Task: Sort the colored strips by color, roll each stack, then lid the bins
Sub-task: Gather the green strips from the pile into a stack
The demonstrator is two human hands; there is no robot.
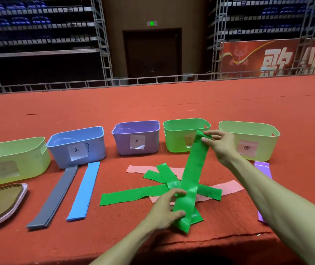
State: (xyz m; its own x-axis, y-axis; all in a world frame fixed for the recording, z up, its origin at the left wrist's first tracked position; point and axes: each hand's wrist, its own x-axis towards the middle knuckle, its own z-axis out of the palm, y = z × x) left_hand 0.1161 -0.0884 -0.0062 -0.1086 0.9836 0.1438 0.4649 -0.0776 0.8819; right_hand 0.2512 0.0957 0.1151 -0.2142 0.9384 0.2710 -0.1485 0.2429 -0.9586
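Note:
A long green strip (193,175) is stretched between my hands above a crossed pile of green strips (133,195) and pink strips (227,187). My left hand (165,209) grips its near end at the table's front. My right hand (219,144) pinches its far end in front of the green bin (177,138). A stack of grey strips (55,196) and a stack of blue strips (84,190) lie side by side at the left. A purple strip (263,169) lies at the right, partly hidden by my right forearm.
Five open bins stand in a row: a pale yellow-green bin (24,159) at the left, a blue bin (93,146), a purple bin (151,142), the green one, and a pale yellow-green bin (264,146) at the right. A pink-rimmed lid (1,203) lies front left.

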